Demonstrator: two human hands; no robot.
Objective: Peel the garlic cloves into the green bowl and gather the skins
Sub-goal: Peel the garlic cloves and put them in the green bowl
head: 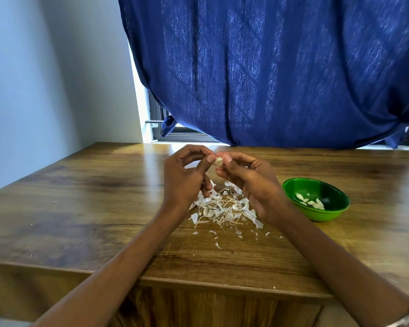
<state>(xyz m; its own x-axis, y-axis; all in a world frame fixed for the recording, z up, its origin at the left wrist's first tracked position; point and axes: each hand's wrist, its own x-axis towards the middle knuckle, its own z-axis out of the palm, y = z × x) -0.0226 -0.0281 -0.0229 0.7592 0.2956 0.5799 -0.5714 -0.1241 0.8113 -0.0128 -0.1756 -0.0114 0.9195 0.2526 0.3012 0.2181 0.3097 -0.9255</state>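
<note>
Both hands are raised above the counter (pixel 80 208), meeting at a single garlic clove (pixel 219 161). Left hand (pixel 187 178) pinches it w/ thumb and forefinger from the left; right hand (pixel 246 178) pinches from the right, thumb tip on the clove, other fingers curled under. The clove sits between the two sets of fingertips, its pale body partly hidden, so can't tell how much skin is left on it; its long axis looks roughly upright, slightly tilted, but that's approx.

Directly below the hands lies the skin pile (pixel 222 208): white flakes and thin dry stems, w/ a few stray bits scattered toward the near counter edge. The green bowl (pixel 315 199) stands to the right of the pile, just beyond the right wrist, and holds several peeled cloves (pixel 311 201).

Key relation: the bowl lies right of and nearer than the clove, on the right hand's side; the left hand is well apart from it. So the right hand is prob. the one to carry the clove across and down once it's bare, while skin dropped from here would land on the pile. Step in hand looks like mid-peel; gathering the skins isn't done yet.
</note>
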